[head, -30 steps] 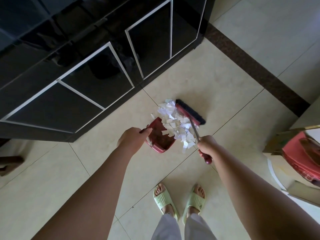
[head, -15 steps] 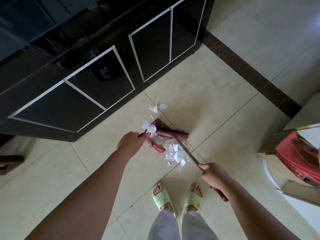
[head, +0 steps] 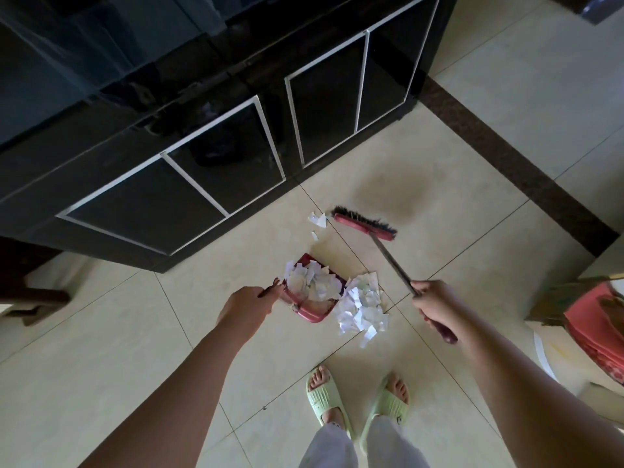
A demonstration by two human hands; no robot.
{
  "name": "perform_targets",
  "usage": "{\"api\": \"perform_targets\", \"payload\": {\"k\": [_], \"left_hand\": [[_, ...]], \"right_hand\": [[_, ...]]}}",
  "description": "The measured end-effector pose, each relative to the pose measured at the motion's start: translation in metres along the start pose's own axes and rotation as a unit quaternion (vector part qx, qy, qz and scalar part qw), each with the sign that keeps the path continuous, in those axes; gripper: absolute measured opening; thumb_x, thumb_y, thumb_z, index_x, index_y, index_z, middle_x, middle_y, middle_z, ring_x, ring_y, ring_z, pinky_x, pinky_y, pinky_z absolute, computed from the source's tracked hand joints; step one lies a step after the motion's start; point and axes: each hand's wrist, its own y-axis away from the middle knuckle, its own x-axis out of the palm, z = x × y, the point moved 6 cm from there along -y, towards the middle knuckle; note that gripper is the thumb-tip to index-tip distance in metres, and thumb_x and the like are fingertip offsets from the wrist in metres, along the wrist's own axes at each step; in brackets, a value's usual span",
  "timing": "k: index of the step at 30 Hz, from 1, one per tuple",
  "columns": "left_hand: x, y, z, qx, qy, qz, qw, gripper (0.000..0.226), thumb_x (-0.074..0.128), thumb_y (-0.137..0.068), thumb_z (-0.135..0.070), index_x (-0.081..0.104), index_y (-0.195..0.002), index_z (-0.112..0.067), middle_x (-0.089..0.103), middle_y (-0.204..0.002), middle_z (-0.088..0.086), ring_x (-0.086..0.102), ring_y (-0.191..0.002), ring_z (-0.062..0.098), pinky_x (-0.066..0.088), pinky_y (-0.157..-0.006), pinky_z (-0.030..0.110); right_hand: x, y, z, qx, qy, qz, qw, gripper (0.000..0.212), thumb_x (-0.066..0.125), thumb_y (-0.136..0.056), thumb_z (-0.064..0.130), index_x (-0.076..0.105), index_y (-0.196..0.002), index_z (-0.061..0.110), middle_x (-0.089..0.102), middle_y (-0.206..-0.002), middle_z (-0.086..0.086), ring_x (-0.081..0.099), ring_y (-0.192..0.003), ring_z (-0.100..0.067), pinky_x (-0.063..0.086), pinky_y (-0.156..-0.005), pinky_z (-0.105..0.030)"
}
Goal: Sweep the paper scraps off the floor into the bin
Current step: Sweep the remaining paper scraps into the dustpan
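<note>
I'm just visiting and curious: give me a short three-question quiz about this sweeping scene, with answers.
1. True or false: every paper scrap is already inside the dustpan.
2. Which hand grips the broom handle? A) left B) right C) both
3. Fill in: a few stray scraps lie just beside the broom's ____.

Key:
1. False; a pile of scraps lies on the floor beside the dustpan's open edge.
2. B; the right hand grips the handle, while the left hand holds the dustpan.
3. Head (bristles).
</note>
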Motion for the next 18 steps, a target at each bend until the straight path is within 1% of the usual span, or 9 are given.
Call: {"api": "perform_targets", "payload": {"k": [1, 4, 6, 8, 10, 11, 13, 16, 18], "left_hand": [[0.001, 0.002, 0.004, -0.005, 0.008, 0.0, 1.0, 0.06, 0.046, -0.088, -0.068, 0.059, -0.062, -0.015, 0.048, -0.047, -0.005, 0.044, -0.047, 0.018, 0.036, -0.054, 0.03], [0.001, 0.0, 0.024, -0.021, 0.046, -0.012, 0.999, 0.059, 0.05, -0.085, -0.068, 0.06, -0.06, -0.015, 0.047, -0.043, -0.006, 0.043, -0.044, 0.017, 0.035, -0.052, 0.028], [0.002, -0.002, 0.036, -0.027, 0.067, -0.025, 0.997, 0.058, 0.051, -0.086, -0.065, 0.06, -0.061, -0.014, 0.046, -0.042, -0.005, 0.041, -0.041, 0.016, 0.032, -0.049, 0.026], [0.004, -0.002, 0.044, -0.031, 0.082, -0.036, 0.995, 0.057, 0.053, -0.087, -0.063, 0.057, -0.058, -0.014, 0.044, -0.041, -0.005, 0.039, -0.04, 0.017, 0.03, -0.047, 0.025], [0.006, -0.001, 0.05, -0.041, 0.107, -0.042, 0.993, 0.058, 0.054, -0.087, -0.063, 0.058, -0.059, -0.013, 0.043, -0.042, -0.004, 0.038, -0.04, 0.017, 0.028, -0.046, 0.025], [0.007, -0.001, 0.052, -0.044, 0.116, -0.045, 0.991, 0.059, 0.054, -0.086, -0.065, 0.061, -0.062, -0.011, 0.042, -0.042, -0.004, 0.037, -0.04, 0.016, 0.028, -0.046, 0.025], [0.006, 0.004, 0.055, -0.05, 0.122, -0.047, 0.99, 0.062, 0.053, -0.084, -0.067, 0.066, -0.068, -0.009, 0.042, -0.043, -0.003, 0.037, -0.04, 0.016, 0.028, -0.046, 0.025], [0.004, 0.01, 0.06, -0.055, 0.112, -0.049, 0.991, 0.061, 0.052, -0.085, -0.066, 0.062, -0.063, -0.011, 0.043, -0.041, -0.004, 0.038, -0.039, 0.016, 0.029, -0.047, 0.025], [0.002, 0.02, 0.065, -0.063, 0.106, -0.051, 0.991, 0.059, 0.052, -0.085, -0.066, 0.059, -0.059, -0.013, 0.044, -0.041, -0.003, 0.039, -0.04, 0.017, 0.03, -0.048, 0.026]], "right_hand": [[0.003, -0.011, 0.015, -0.003, -0.013, 0.004, 1.0, 0.064, 0.043, -0.084, 0.004, 0.048, -0.141, 0.033, 0.061, -0.066, -0.01, 0.05, -0.041, -0.021, 0.051, -0.046, -0.035], [0.022, -0.047, 0.07, -0.017, -0.009, 0.021, 1.0, 0.057, 0.034, -0.086, 0.001, 0.049, -0.136, 0.022, 0.056, -0.068, -0.013, 0.043, -0.032, -0.018, 0.042, -0.037, -0.025], [0.042, -0.065, 0.102, -0.028, 0.018, 0.05, 0.998, 0.043, 0.036, -0.088, -0.002, 0.055, -0.127, 0.002, 0.06, -0.072, -0.018, 0.05, -0.038, -0.023, 0.044, -0.038, -0.026], [0.058, -0.072, 0.12, -0.037, 0.078, 0.074, 0.994, 0.035, 0.039, -0.091, -0.001, 0.057, -0.12, -0.008, 0.063, -0.075, -0.021, 0.058, -0.05, -0.029, 0.048, -0.046, -0.03], [0.067, -0.076, 0.123, -0.038, 0.123, 0.072, 0.989, 0.036, 0.042, -0.089, -0.002, 0.054, -0.123, -0.007, 0.063, -0.072, -0.021, 0.059, -0.05, -0.03, 0.049, -0.044, -0.031], [0.069, -0.074, 0.12, -0.046, 0.15, 0.064, 0.986, 0.04, 0.042, -0.088, -0.003, 0.052, -0.127, -0.003, 0.063, -0.076, -0.019, 0.059, -0.054, -0.03, 0.05, -0.045, -0.033], [0.07, -0.069, 0.101, -0.063, 0.202, 0.042, 0.977, 0.049, 0.043, -0.087, -0.001, 0.051, -0.135, 0.008, 0.064, -0.093, -0.013, 0.061, -0.074, -0.029, 0.052, -0.057, -0.035], [0.069, -0.058, 0.049, -0.064, 0.255, 0.029, 0.964, 0.048, 0.043, -0.089, 0.006, 0.056, -0.134, 0.018, 0.067, -0.105, -0.008, 0.067, -0.09, -0.024, 0.053, -0.073, -0.032], [0.06, -0.046, 0.012, -0.065, 0.264, 0.013, 0.962, 0.047, 0.042, -0.09, 0.009, 0.057, -0.132, 0.02, 0.066, -0.103, -0.006, 0.067, -0.094, -0.023, 0.048, -0.07, -0.027]]}}
